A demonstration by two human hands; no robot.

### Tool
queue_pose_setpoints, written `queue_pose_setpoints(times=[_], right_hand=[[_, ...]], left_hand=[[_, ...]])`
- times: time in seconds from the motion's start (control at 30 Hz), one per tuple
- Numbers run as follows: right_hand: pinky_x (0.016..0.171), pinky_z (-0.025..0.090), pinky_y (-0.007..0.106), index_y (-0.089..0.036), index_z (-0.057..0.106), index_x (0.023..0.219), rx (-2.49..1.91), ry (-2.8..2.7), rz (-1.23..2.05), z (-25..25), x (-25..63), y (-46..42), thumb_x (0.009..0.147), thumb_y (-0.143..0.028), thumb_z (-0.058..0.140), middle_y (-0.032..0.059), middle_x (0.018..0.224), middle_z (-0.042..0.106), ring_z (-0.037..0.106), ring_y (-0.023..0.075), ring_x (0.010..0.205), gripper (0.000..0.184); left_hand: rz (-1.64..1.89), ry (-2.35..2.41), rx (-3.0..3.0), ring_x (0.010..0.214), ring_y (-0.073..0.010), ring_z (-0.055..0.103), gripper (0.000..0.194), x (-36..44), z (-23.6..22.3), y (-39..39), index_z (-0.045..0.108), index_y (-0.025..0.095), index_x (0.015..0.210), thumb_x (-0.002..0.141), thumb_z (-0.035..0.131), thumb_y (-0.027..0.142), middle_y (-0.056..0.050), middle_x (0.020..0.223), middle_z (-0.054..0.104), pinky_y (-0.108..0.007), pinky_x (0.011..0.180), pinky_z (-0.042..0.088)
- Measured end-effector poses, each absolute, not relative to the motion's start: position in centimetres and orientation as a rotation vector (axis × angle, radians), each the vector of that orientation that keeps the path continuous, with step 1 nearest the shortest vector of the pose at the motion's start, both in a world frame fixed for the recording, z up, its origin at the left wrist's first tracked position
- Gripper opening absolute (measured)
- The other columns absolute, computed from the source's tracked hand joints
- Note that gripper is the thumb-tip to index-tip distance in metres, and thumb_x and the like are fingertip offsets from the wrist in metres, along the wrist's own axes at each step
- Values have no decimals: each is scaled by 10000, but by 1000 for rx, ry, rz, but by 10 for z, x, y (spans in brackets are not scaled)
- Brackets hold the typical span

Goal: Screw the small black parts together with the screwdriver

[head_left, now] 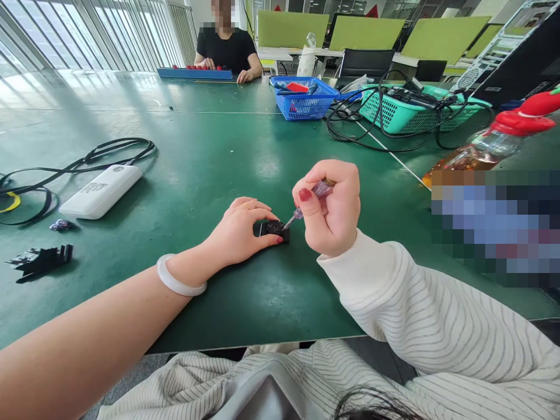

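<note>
My left hand [238,232] is closed on a small black part [275,228] with round details on top, keeping it down on the green table [196,169]. Its thumb lies along the near side and the fingers along the far side. In my right hand [335,207] is a screwdriver [298,213] with a clear purplish handle, wrapped by the fingers. The screwdriver slants down to the left, and its tip meets the right part of the black piece's top. Whether the tip sits in a screw is too small to tell.
Left lie a white power bank [102,191], black cables [87,160] and black plastic pieces [41,261]. Farther back stand a blue basket [304,108] and a green basket [402,119] with tangled cords. A bottle [476,149] is at right. Another person [227,49] sits opposite.
</note>
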State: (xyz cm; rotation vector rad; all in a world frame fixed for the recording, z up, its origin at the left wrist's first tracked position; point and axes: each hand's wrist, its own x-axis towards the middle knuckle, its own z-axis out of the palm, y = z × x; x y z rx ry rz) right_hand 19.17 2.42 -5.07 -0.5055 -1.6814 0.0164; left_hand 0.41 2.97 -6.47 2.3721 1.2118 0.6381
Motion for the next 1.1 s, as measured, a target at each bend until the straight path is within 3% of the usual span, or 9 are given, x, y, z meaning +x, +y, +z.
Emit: queue_pose_setpoints(times=[0.23,0.5,1.1], right_hand=[[600,541,271,-270,452,1145,-572,-1756,-22,-50,193,27,1068,-368,417,-20,873,611,551,100,595,130],[628,543,268,-280,476,1154,-552,-1805,-14,-44,191,25,1064,-352,432,-61,749,556,513,102,577,123],[574,526,274,-278,467,1164,-628,-1704,118,-51,195,35,1069,-420,435,-24,890,550,528,90,598,174]], left_hand=[[639,1216,2373,1343,-337,525,342,5,-65,29,782,241,1049,788,804,460,-72,1254,734,-553,1237,355],[659,1181,2381,1299,-321,561,321,3,-66,30,770,251,1034,811,776,481,-56,1195,754,-543,1230,362],[630,1219,2383,1339,-347,538,359,3,-65,29,772,257,1055,788,796,496,-68,1225,747,-554,1203,395]])
